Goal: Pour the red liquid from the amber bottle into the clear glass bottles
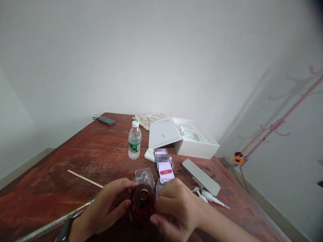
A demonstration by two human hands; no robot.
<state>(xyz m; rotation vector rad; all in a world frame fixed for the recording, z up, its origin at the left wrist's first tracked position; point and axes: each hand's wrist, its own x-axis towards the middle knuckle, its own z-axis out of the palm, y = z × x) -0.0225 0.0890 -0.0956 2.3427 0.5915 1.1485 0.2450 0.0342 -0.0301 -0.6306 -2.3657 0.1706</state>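
A dark red glass bottle (141, 205) with an open round neck stands on the wooden table (75, 158) at the near edge. My left hand (111, 205) wraps its left side with curled fingers. My right hand (174, 208) grips its right side and also pinches a small clear piece (159, 185) near the neck. Just behind the bottle stands a clear glass bottle (144, 177). A phone (166, 172) with a lit screen lies behind my right hand.
A water bottle (134, 140) stands mid-table, an open white box (185, 136) to its right. A grey flat device (200, 176), white droppers (210, 197), a thin wooden stick (84, 178), a long rod (55, 222), a dark power bank (106, 120) and cloth (148, 119) lie around.
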